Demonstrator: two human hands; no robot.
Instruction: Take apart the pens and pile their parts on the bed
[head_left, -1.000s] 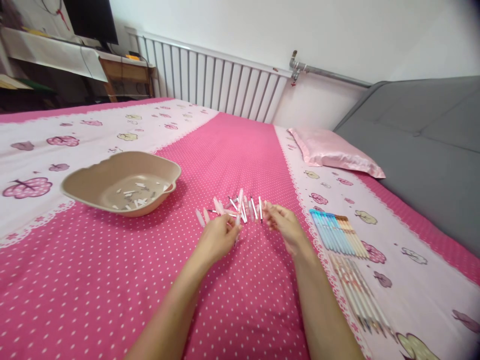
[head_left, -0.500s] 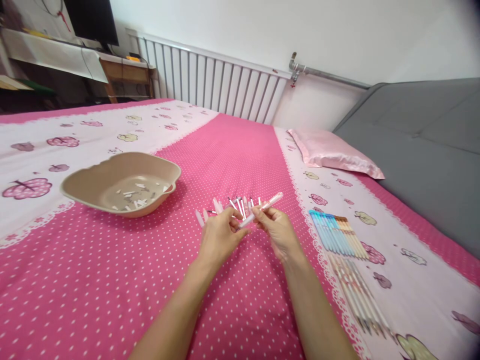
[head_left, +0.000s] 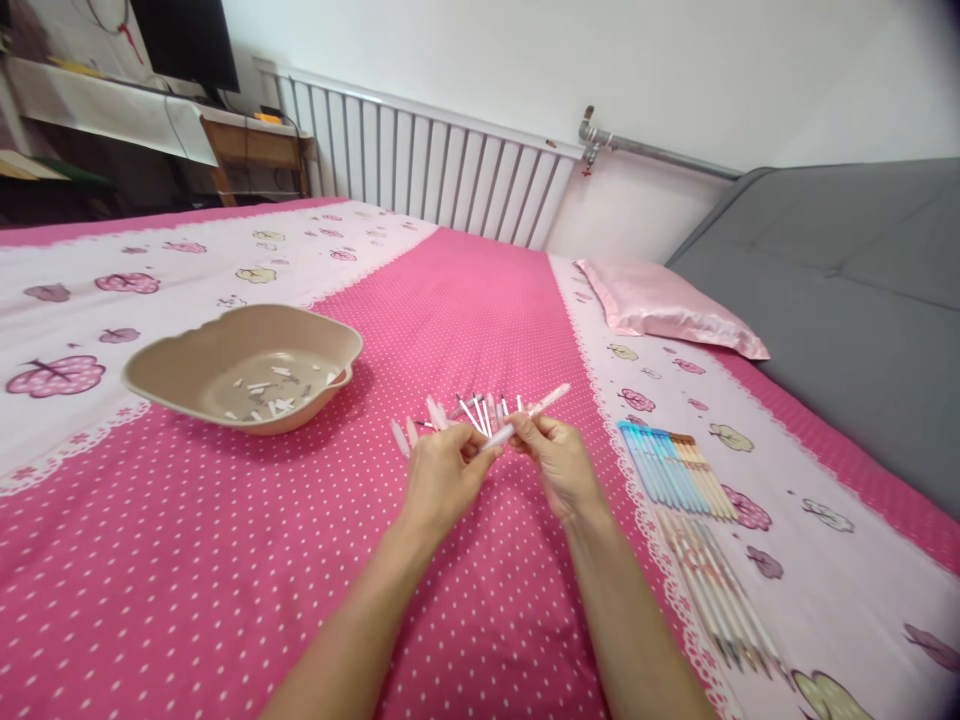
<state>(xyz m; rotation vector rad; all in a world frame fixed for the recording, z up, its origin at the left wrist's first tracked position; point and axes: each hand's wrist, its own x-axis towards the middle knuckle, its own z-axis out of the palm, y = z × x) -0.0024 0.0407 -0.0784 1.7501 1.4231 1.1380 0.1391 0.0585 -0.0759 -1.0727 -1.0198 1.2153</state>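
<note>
A pale pink pen (head_left: 551,398) slants up to the right between my two hands. My left hand (head_left: 441,475) pinches its lower end with thumb and fingers. Around the pen's middle, the thumb and fingers of my right hand (head_left: 559,465) are closed. Just beyond my hands lies a loose pile of pink pen parts (head_left: 435,410) and thin white sticks with dark tips (head_left: 480,412), partly covered by my fingers. Whether the pen is capped cannot be made out.
A beige basin (head_left: 244,345) holding small white and grey pieces stands at the left on the pink dotted bedspread (head_left: 225,560). To the right lie a row of blue and tan pens (head_left: 675,470) and several pale slim pens (head_left: 724,595). A pink pillow (head_left: 667,300) lies farther back.
My left thumb and fingers have closed on the pen's lower end, where the thumb stood apart before. The pen has shifted very slightly to the right.
</note>
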